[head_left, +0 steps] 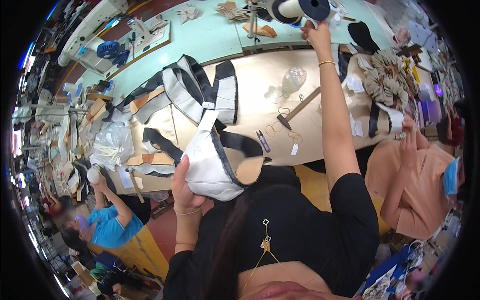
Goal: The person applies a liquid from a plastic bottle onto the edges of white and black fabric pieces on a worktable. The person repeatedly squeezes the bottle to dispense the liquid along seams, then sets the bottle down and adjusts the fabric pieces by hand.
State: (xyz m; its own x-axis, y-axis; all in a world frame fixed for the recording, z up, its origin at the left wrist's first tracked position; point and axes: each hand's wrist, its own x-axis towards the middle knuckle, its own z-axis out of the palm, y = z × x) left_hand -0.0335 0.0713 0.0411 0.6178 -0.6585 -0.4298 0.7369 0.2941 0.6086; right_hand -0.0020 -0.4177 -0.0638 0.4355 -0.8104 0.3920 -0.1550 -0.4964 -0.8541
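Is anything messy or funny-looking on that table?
Nothing looks spilled or broken. The hammer lies slantwise among loose rubber bands, and cut shoe pieces sprawl in overlapping heaps across the table.

Bench layout, worker's view

Shoe upper (212, 165) in left hand (184, 192), near edge of table (255, 75). Hammer (298, 108) & snips (263, 140) on table to its right. Right hand (316, 34) up at thread spool (295, 10), far side. Stacked uppers (190, 90) behind shoe upper.
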